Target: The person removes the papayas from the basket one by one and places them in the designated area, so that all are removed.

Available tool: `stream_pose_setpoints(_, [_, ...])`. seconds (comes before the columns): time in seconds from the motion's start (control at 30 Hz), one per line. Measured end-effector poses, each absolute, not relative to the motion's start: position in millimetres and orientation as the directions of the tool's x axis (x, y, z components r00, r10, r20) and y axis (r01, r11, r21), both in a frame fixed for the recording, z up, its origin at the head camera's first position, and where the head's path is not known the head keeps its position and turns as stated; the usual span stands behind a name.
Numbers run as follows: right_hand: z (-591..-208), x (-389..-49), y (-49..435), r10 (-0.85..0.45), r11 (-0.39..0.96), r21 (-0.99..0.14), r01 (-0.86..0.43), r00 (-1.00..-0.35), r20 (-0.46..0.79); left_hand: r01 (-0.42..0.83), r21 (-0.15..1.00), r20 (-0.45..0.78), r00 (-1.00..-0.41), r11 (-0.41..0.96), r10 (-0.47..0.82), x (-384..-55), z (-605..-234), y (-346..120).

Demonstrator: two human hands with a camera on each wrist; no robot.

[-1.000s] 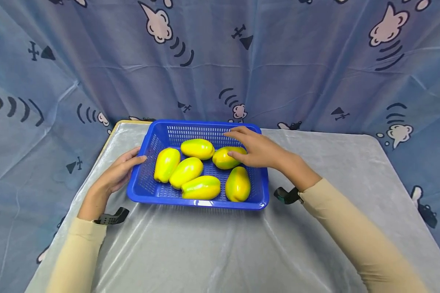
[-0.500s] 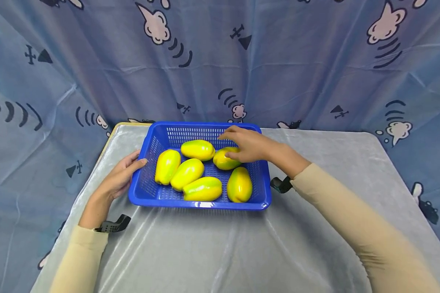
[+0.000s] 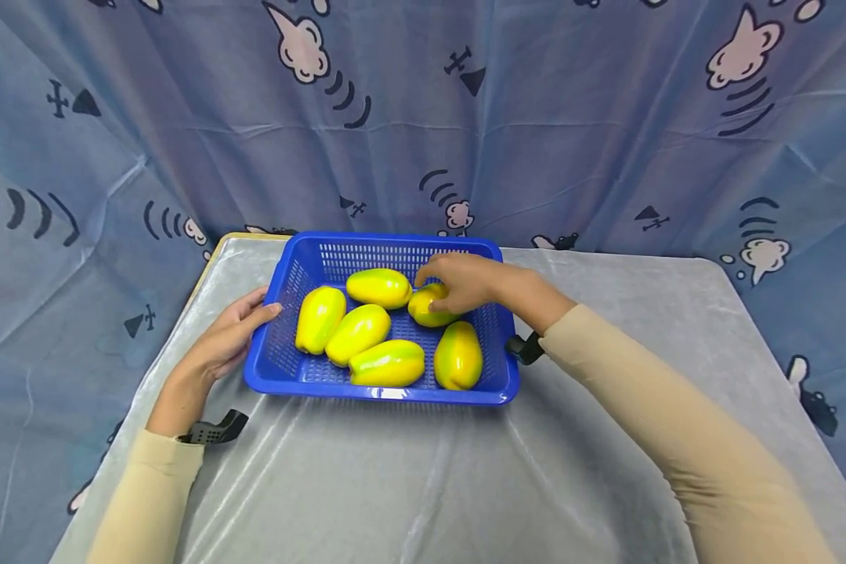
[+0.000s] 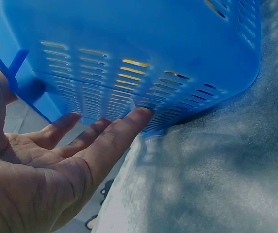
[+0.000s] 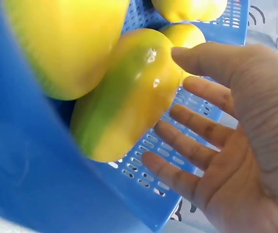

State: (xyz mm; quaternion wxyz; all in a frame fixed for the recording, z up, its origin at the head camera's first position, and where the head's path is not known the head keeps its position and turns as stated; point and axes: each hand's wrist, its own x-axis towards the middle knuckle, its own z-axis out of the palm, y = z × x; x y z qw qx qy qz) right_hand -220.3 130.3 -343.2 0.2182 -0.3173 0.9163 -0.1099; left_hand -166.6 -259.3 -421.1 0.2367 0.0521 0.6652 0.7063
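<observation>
In the head view, a blue plastic basket (image 3: 416, 395) with slotted walls holds several glossy yellow-green papayas (image 3: 386, 363). My left hand (image 3: 229, 333) holds the basket's left side, thumb over the rim. In the left wrist view its fingertips (image 4: 141, 114) touch the outer wall. My right hand (image 3: 465, 282) reaches over the right wall to the back-right papaya (image 3: 426, 305), thumb in front and fingers behind. In the right wrist view, the fingers of this hand (image 5: 236, 136) are spread and loosely bent beside a papaya (image 5: 124, 97), with a gap between. Thumb contact cannot be told.
The basket stands on a table with a silvery-grey cloth (image 3: 366, 486), near the back edge. A blue patterned curtain (image 3: 571, 157) hangs behind and at both sides. Another papaya (image 3: 458, 356) lies at the basket's front right, just in front of the right hand.
My right hand has moved left and down into the basket, and its fingers have come lower around the back-right papaya. The left hand and the basket stay nearly in place.
</observation>
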Motion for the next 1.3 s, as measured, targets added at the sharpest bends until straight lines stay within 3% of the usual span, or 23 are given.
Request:
stream_pose_setpoints(0.5, [-344, -221, 125, -0.59, 0.807, -0.29, -0.514, -0.686, -0.425, -0.131, 0.991, -0.132, -0.915, 0.029, 0.381, -168, -428, -255])
stream_pose_setpoints(0.73, [-345, -220, 128, -0.574, 0.818, -0.283, -0.5, -0.697, -0.43, -0.086, 0.995, -0.065, -0.937, -0.046, 0.344, -167, -437, -252])
stream_pose_setpoints(1.3, [-348, -215, 128, -0.569, 0.821, -0.26, -0.508, -0.701, -0.429, -0.161, 0.983, -0.123, -0.931, -0.085, 0.344, -164, -438, -251])
